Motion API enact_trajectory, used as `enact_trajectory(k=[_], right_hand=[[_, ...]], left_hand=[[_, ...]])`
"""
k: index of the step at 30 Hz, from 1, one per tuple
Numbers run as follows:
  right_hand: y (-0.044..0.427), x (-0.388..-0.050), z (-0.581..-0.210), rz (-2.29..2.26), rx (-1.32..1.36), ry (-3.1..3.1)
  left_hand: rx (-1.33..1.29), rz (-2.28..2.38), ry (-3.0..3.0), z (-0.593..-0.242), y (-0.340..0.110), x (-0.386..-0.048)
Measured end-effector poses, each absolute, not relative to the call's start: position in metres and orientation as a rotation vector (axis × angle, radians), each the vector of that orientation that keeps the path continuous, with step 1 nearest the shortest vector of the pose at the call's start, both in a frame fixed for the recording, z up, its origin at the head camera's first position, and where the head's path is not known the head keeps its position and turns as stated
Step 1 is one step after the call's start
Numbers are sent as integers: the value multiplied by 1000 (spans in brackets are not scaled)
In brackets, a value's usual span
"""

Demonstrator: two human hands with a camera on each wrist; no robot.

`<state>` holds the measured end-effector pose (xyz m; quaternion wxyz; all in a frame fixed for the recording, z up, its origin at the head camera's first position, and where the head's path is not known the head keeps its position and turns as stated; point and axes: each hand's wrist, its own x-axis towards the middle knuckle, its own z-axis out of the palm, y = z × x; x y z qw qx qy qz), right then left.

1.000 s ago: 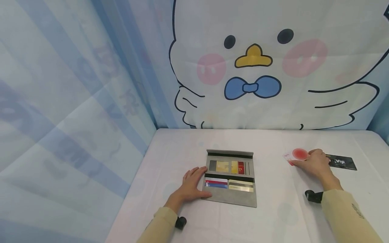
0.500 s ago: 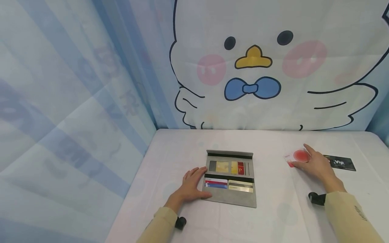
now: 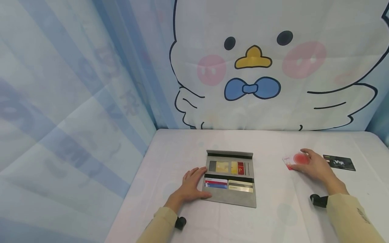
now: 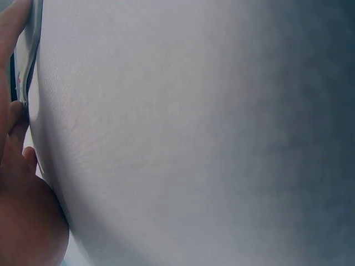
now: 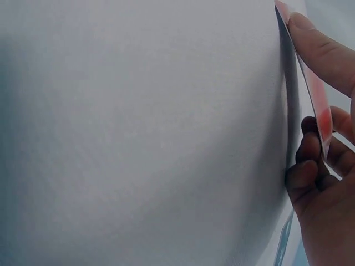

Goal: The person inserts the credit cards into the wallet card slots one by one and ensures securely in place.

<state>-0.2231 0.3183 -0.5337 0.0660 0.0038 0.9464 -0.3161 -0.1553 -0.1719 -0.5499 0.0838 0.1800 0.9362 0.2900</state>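
Note:
An unfolded grey card wallet point(image 3: 225, 199) lies on the table, with several cards in its slots. My left hand point(image 3: 189, 189) rests at its left edge, fingers extended along the upper part and thumb on the lower flap. In the left wrist view, part of the left hand point(image 4: 28, 216) shows beside the wallet's edge. To the right, my right hand point(image 3: 319, 168) pinches a pink-and-white card with a red circle point(image 3: 301, 158). In the right wrist view, the thumb lies on the card's face, fingers curl at its other side, and the card is tilted off the cloth.
A black card marked "Vip" point(image 3: 339, 162) lies just right of my right hand. White cloth covers the table point(image 3: 267, 222). Behind it hangs a curtain with a cartoon bird point(image 3: 252, 108), and a blue-and-white curtain point(image 3: 76, 135) hangs on the left.
My right hand has shifted slightly right and down, and its fingers have rearranged on the pink card. More of the black card's left end shows. The left hand and wallet stay put.

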Motion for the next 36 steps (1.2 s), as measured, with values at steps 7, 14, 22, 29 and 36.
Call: enact_trajectory(k=[7,14,22,29,36], right_hand=[[317,-222,-541,-1059,-71,2864],[328,-215,-539,-1185,-76,2717],[332,-214,-538,-1255,-143,2641],[333,-209,-539,-1256,-74,2622],[326,-205,-535,-1301,-42,2592]], left_hand=[[555,879,2796,-552,-173,-156],[541,863,2799,-552,-172,-158],[566,878,2802,-552,-173,-158],[569,880,2799,-553,-173,-158],[558,885,2794,-551,-172,-157]])
